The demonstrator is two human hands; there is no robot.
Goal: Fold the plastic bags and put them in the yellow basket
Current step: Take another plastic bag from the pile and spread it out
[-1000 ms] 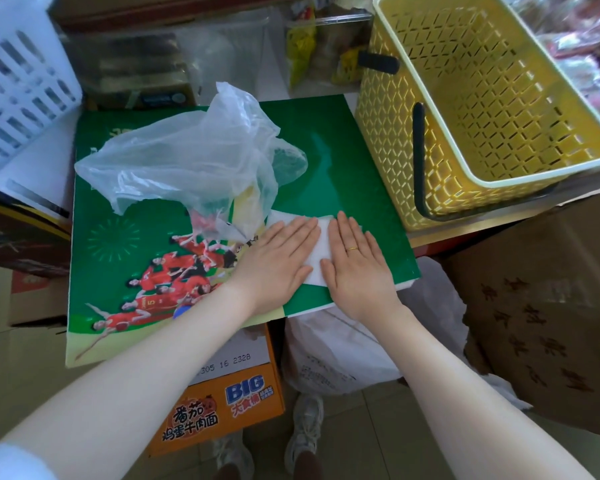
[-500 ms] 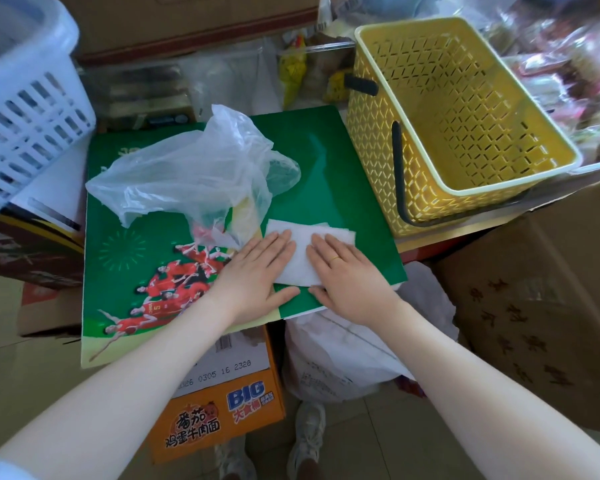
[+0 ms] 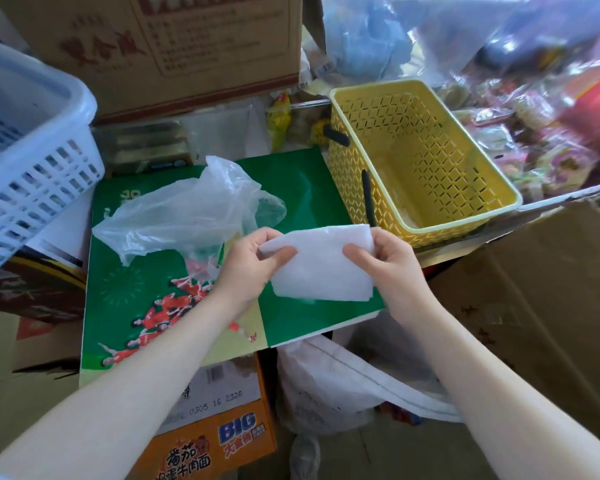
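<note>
Both hands lift folded white bag (image 3: 321,268) off green surface (image 3: 302,188): left hand (image 3: 253,263) & right hand (image 3: 385,261) each w/ grip pinched on an upper corner. Yellow basket (image 3: 426,233) just beyond, right. Crumpled clear bag (image 3: 184,216) lies on surface, left.

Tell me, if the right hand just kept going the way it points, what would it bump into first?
Probably the yellow basket. The right hand, holding the folded bag, points up and away toward the basket's near wall, though depth is hard to judge.

Left hand (image 3: 248,263) and right hand (image 3: 387,263) are raised, fingers and thumbs pinching.
</note>
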